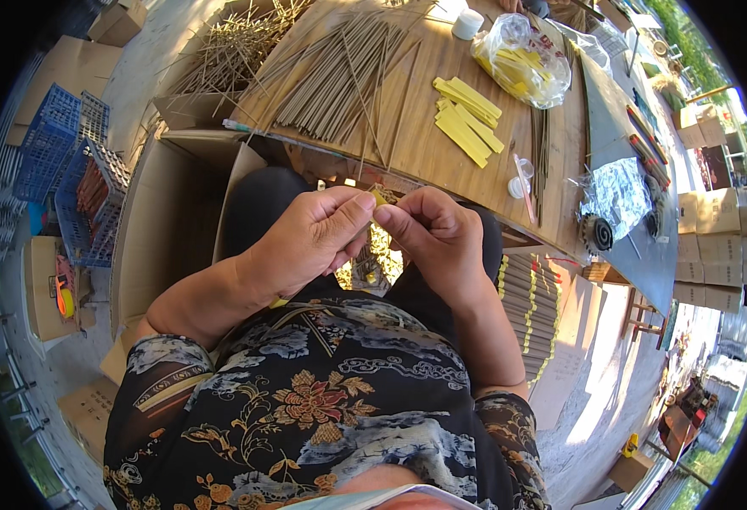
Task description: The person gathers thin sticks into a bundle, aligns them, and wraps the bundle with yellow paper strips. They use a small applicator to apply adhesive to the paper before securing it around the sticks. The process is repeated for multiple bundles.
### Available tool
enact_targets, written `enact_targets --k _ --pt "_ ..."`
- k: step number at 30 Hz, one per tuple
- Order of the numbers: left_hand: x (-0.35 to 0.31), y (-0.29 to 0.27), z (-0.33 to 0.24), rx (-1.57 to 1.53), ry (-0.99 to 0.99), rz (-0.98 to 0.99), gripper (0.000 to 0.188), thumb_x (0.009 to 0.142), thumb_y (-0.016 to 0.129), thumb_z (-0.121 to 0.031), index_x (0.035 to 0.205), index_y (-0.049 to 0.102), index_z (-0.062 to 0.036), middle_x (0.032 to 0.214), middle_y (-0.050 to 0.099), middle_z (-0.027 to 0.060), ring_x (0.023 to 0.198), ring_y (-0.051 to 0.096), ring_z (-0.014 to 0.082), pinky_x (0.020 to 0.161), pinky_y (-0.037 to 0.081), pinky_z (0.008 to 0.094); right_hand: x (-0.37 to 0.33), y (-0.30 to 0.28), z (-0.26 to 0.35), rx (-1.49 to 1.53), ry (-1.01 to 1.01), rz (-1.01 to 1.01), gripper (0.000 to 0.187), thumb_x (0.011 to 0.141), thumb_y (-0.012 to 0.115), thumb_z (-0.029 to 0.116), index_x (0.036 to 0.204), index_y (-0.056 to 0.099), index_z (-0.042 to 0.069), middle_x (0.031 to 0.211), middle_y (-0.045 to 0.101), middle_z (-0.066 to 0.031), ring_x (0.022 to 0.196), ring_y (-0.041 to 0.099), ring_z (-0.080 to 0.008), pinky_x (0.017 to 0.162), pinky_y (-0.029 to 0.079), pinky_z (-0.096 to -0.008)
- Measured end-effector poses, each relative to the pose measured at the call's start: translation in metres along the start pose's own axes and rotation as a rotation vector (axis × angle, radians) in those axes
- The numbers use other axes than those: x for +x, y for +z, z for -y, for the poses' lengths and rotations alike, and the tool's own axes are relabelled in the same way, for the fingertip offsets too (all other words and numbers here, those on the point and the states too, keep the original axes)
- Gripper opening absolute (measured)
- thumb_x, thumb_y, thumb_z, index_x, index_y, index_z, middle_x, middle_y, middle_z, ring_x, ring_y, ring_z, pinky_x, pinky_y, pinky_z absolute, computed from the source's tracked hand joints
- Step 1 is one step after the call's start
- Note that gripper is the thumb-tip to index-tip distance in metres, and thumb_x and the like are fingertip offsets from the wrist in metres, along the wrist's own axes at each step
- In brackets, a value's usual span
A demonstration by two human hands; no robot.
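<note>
My left hand [320, 223] and my right hand [441, 238] meet over my lap, thumbs and fingers pinched together. Between their fingertips shows a small bit of yellow strip [379, 197]; most of it is hidden by the fingers. A yellow tip [280, 302] also peeks out below my left wrist, and I cannot make out what it belongs to. Just ahead on the wooden table [407, 144] lie flat yellow strips [467, 123] in loose stacks. To their left is a spread of thin brown sticks [331, 85].
A clear plastic bag [522, 64] of yellow strips, a white tub [468, 24] and a small open jar [518, 187] stand on the table. An open cardboard box [165, 234] is at my left, near blue crates [54, 136]. Yellow-banded stick bundles [528, 302] lie at my right.
</note>
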State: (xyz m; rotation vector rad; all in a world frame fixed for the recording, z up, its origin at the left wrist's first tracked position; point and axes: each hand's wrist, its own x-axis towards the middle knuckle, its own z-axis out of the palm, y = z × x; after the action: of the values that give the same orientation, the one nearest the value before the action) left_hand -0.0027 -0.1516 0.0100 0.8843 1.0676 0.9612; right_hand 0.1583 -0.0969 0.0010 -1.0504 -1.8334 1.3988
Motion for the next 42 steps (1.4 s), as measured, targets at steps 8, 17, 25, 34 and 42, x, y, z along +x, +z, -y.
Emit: enact_targets --k 8,17,25,34,42 --pt "0.000 0.003 0.003 0.256 0.154 -0.119 0.032 0.094 0.038 -0.027 0.101 0.051 0.0012 0.065 0.049 0.0016 0.055 0.043 0.0050 0.048 0.035 0.0175 0.003 0.003 0.000 -0.259 -0.189 -0.237 0.025 0.075 0.068 0.024 0.070 0.058 0.002 0.059 0.054 -0.0073 0.054 0.050 -0.0192 0.052 0.041 -0.0289" --pt "-0.005 0.017 0.015 0.498 0.352 -0.254 0.038 0.093 0.041 -0.021 0.119 0.043 0.0072 0.084 0.061 0.0207 0.078 0.061 0.0185 0.069 0.046 0.0262 -0.018 0.013 0.004 0.178 0.087 -0.074 0.021 0.085 0.058 0.020 0.082 0.059 -0.002 0.062 0.051 -0.0061 0.059 0.043 -0.0080 0.054 0.040 -0.0237" --pt "-0.011 0.008 0.011 0.307 0.319 0.004 0.045 0.096 0.032 -0.025 0.134 0.027 -0.0029 0.068 0.044 -0.0013 0.058 0.039 0.0040 0.052 0.035 0.0170 -0.014 0.016 0.002 0.749 -0.073 0.192 0.022 0.089 0.052 0.017 0.101 0.051 -0.002 0.080 0.057 -0.0032 0.072 0.054 -0.0089 0.066 0.044 -0.0218" --pt "-0.009 0.006 0.009 -0.136 0.053 0.256 0.072 0.092 0.042 -0.030 0.138 -0.009 -0.0105 0.070 0.042 0.0014 0.056 0.040 0.0052 0.045 0.035 0.0163 -0.007 -0.016 -0.015 0.498 -0.079 0.391 0.023 0.080 0.063 0.011 0.098 0.056 -0.002 0.086 0.055 -0.0024 0.077 0.051 -0.0074 0.068 0.042 -0.0212" --pt "-0.004 0.011 0.007 -0.117 -0.112 0.306 0.074 0.091 0.045 -0.027 0.138 -0.009 -0.0097 0.068 0.045 0.0026 0.052 0.040 0.0055 0.044 0.035 0.0163 -0.009 -0.037 -0.011 0.404 -0.001 0.484 0.019 0.078 0.065 0.008 0.092 0.058 -0.002 0.078 0.055 -0.0009 0.070 0.050 -0.0060 0.061 0.041 -0.0199"
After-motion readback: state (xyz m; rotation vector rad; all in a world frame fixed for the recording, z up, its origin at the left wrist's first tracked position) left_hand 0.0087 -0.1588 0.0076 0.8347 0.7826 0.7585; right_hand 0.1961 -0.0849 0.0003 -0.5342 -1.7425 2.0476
